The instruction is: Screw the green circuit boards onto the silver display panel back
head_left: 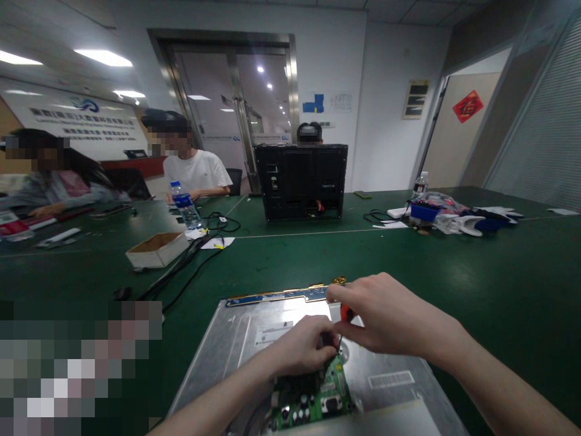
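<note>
A metal display panel [240, 330] lies back side up in front of me, with a green circuit board [313, 407] on its near middle. My right hand [381, 312] is closed around the red-orange handle of a screwdriver [347, 313]. Its thin shaft points down at the board's far corner. Beside that shaft, my left hand [306, 344] has its fingers drawn together over the board's far edge; what they grip, if anything, is hidden. A narrow blue circuit strip [272, 297] runs along the panel's far edge.
Beyond the panel stand a black-backed screen unit [302, 181] and a water bottle [184, 203]. An open cardboard box [157, 250] and black cables [181, 266] lie at left. Bags and gloves [458, 218] are heaped far right. Other people sit across the green table [499, 272].
</note>
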`<state>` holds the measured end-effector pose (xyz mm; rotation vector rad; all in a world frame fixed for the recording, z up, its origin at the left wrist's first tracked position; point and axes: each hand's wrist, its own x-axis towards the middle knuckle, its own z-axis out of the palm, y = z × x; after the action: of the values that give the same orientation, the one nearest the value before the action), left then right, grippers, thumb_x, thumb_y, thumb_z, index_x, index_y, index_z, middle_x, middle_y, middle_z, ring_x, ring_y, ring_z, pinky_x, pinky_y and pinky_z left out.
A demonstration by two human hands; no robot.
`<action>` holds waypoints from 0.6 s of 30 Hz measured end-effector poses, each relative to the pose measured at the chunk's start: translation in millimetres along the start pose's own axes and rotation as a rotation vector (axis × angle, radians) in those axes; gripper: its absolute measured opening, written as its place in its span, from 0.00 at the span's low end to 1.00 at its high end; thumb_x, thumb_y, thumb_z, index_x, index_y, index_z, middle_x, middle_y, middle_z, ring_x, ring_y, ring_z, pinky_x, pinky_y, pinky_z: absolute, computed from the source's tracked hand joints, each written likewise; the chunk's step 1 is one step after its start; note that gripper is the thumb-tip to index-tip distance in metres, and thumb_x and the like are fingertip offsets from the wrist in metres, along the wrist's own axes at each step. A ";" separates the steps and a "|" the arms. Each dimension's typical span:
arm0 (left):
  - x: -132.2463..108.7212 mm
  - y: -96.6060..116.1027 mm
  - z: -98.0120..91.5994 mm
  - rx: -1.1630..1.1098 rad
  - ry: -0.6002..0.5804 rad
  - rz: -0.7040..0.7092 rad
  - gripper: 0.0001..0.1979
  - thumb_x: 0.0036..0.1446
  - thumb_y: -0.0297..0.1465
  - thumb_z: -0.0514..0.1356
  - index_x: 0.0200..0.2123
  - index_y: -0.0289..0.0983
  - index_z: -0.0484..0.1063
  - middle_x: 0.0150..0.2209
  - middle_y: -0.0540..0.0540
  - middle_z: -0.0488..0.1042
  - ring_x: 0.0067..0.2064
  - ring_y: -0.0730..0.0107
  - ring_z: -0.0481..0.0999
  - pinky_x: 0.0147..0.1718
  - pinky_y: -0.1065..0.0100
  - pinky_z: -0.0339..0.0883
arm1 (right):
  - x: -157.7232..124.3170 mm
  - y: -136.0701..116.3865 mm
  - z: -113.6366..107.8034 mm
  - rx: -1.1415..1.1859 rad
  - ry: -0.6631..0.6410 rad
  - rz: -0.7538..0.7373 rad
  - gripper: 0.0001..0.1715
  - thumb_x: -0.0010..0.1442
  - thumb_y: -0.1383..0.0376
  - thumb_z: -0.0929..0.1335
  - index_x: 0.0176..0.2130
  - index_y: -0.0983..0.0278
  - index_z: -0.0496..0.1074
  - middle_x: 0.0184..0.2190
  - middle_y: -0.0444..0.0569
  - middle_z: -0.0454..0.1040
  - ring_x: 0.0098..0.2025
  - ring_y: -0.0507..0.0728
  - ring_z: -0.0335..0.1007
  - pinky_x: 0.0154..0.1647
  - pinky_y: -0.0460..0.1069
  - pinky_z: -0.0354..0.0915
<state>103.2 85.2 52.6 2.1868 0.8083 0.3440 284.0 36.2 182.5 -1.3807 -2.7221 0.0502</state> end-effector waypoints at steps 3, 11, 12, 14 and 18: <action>-0.2 2.8 -0.6 -0.013 -0.015 0.010 0.11 0.45 0.21 0.55 0.33 0.36 0.73 0.30 0.51 0.74 0.32 0.71 0.71 0.32 0.74 0.62 | 2.4 1.5 0.8 -0.058 0.002 0.027 0.07 0.64 0.59 0.67 0.39 0.60 0.73 0.28 0.46 0.79 0.29 0.57 0.74 0.24 0.48 0.44; -0.4 -1.3 0.9 -0.008 -0.009 -0.014 0.10 0.46 0.23 0.56 0.33 0.35 0.72 0.31 0.50 0.75 0.32 0.69 0.71 0.32 0.73 0.62 | -0.5 -2.4 -0.6 0.045 0.027 -0.021 0.07 0.57 0.68 0.67 0.39 0.63 0.68 0.33 0.47 0.77 0.30 0.55 0.71 0.25 0.47 0.49; 0.0 -2.3 0.8 -0.008 -0.010 -0.012 0.10 0.46 0.23 0.56 0.34 0.35 0.72 0.32 0.49 0.75 0.33 0.69 0.72 0.32 0.73 0.63 | -0.8 -2.4 -1.1 0.054 0.029 -0.034 0.07 0.57 0.68 0.67 0.39 0.63 0.68 0.34 0.47 0.77 0.30 0.55 0.71 0.26 0.47 0.50; 0.7 -3.0 0.4 -0.007 -0.018 -0.002 0.09 0.46 0.23 0.56 0.33 0.35 0.72 0.32 0.49 0.75 0.34 0.68 0.72 0.33 0.72 0.63 | -0.5 -1.4 -1.5 0.049 0.031 -0.048 0.05 0.59 0.66 0.68 0.39 0.62 0.69 0.34 0.46 0.77 0.31 0.55 0.72 0.26 0.47 0.50; 0.4 0.6 -0.6 -0.012 -0.033 0.015 0.12 0.44 0.21 0.55 0.33 0.36 0.73 0.31 0.51 0.74 0.32 0.70 0.71 0.32 0.73 0.62 | 1.9 1.9 0.3 -0.029 0.016 -0.004 0.07 0.62 0.59 0.69 0.39 0.60 0.72 0.31 0.46 0.79 0.30 0.56 0.73 0.24 0.47 0.45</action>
<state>103.5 85.5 53.5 2.1831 0.7697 0.3187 284.4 38.9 182.3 -1.3775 -2.7234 -0.0005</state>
